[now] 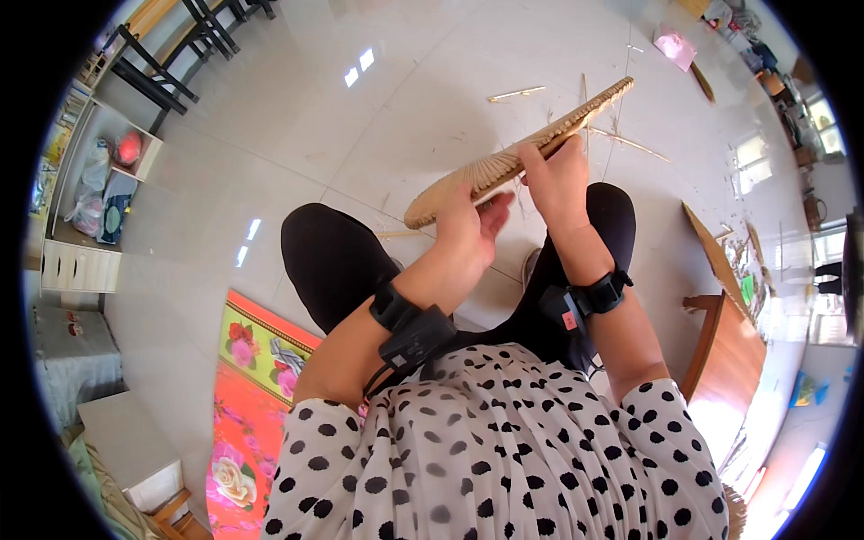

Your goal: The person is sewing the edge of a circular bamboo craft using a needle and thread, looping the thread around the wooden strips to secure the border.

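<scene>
A tan, flat woven straw disc (481, 175) is tilted above the floor, in front of my knees. Fine ridges fan out over its face, and its rim looks scalloped. My left hand (461, 241) holds it by the lower near edge, with the thumb against the face and the fingers partly hidden and a little blurred. Farther up the same edge, my right hand (560, 184) is closed on the rim, its fingertips partly behind the disc. Whether a loose strand is pinched there too cannot be seen.
Loose straw pieces (630, 144) litter the tiled floor beyond the disc. A low wooden table (720, 346) stands at my right. To my left lies a red floral mat (243, 432). Dark chairs (148, 76) and a shelf (99, 238) line the left side; a pink bag (675, 47) lies far right.
</scene>
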Demonstrator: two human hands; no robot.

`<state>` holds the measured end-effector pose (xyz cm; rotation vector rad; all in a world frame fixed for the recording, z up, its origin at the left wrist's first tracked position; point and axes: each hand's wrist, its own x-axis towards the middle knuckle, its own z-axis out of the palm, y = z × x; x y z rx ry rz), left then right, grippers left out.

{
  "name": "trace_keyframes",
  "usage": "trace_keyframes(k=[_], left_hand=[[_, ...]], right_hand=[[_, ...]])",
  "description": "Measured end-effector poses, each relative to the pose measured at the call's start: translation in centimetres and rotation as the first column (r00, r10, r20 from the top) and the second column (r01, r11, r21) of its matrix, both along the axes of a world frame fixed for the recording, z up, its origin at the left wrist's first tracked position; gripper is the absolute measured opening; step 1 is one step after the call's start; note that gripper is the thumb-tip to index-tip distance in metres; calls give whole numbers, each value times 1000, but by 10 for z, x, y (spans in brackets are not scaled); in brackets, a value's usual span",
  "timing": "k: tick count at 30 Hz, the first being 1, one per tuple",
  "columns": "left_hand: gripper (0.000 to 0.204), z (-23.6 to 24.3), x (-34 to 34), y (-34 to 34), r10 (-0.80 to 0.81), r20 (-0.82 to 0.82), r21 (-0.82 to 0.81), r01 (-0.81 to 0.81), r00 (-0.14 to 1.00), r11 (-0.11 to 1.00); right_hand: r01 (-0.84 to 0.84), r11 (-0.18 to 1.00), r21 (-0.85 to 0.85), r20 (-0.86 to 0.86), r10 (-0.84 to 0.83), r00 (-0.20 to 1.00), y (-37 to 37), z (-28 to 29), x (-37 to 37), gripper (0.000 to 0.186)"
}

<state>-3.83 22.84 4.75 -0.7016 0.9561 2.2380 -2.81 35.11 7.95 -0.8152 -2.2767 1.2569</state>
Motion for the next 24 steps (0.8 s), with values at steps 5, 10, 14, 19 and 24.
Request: trace_keyframes(k=[5,10,14,19,24], left_hand=[[47,6,10,-49,-560,39,-176,557,828,812],[30,-14,0,-81,-756,-492,-728,272,432,629],[20,-50,3,-54,-457,-827,-520,-135,328,843],[23,-22,38,-46,-283,-869,-340,-75,405,937],[13,-10,41,-37,-164,-846,-269,-141,508,953]], right_hand=[[-33,986,166,25,29,999,22,2,-6,41],[-128,970,207,90,111,990,18,12,-4,38],[-189,963,194,78,177,981,-6,20,-1,36],[-186,960,208,36,182,983,-18,27,18,31],[-197,967,164,27,195,980,-27,37,26,31]])
